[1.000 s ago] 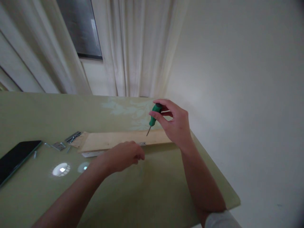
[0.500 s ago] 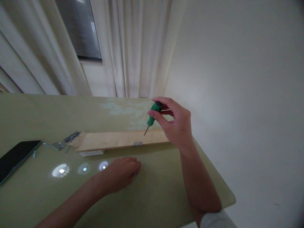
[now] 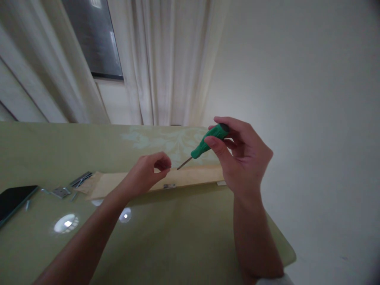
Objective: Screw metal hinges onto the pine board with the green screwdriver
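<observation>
In my right hand (image 3: 242,156) is a screwdriver (image 3: 209,141) with a green handle and black end, gripped between thumb and fingers. Its thin shaft slants down to the left, the tip above a pale wooden board (image 3: 196,174). Just left of the tip, my left hand (image 3: 150,170) is closed, thumb and fingertips pinched together. Whatever the pinch holds, if anything, is too small to make out. A small metal plate (image 3: 169,186) with holes sits at the board's near edge, below my left fingertips. My left wrist and forearm cover part of the board.
Left of the board lie metal hardware pieces (image 3: 61,192), a dark metal strip (image 3: 81,179) and several small screws. A black phone (image 3: 16,200) rests farther left on the green table (image 3: 178,237). Curtains (image 3: 166,59) and a wall stand behind and to the right.
My left hand has risen from the table in front of the board to above it, beside the screwdriver tip. My right hand moved right, and the screwdriver tilts flatter.
</observation>
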The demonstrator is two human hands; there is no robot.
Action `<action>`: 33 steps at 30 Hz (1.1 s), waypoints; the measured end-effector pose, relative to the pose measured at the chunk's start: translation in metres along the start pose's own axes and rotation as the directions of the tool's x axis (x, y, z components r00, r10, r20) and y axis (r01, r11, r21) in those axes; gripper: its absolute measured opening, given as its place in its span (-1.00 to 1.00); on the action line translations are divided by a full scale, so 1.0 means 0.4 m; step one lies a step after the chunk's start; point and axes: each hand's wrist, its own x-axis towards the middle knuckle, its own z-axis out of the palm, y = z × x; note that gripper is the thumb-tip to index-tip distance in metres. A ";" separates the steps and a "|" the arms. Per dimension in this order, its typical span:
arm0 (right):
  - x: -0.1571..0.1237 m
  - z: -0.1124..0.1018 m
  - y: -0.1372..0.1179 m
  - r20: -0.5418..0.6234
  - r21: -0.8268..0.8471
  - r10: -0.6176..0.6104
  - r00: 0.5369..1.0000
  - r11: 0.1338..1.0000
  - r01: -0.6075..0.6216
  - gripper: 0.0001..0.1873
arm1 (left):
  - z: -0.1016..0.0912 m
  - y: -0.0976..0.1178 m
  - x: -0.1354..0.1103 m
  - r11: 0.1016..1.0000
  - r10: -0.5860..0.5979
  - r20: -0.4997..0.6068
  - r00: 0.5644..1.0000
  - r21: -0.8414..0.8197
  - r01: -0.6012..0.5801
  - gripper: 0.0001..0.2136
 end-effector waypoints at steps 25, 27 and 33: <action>-0.009 0.022 0.006 0.186 -0.036 -0.001 0.983 0.999 0.008 -0.58 | 0.022 0.034 -0.003 0.971 -0.004 0.125 0.992 -0.235 0.034 -0.68; -0.007 0.026 0.018 0.271 -0.049 0.018 0.962 0.999 -0.005 -0.57 | 0.045 0.013 -0.001 0.963 -0.022 0.148 0.989 -0.261 0.061 -0.70; -0.007 0.052 0.049 0.425 -0.142 0.014 0.905 0.989 0.051 -0.63 | 0.092 -0.049 0.000 0.936 -0.082 0.272 0.959 -0.309 0.168 -0.67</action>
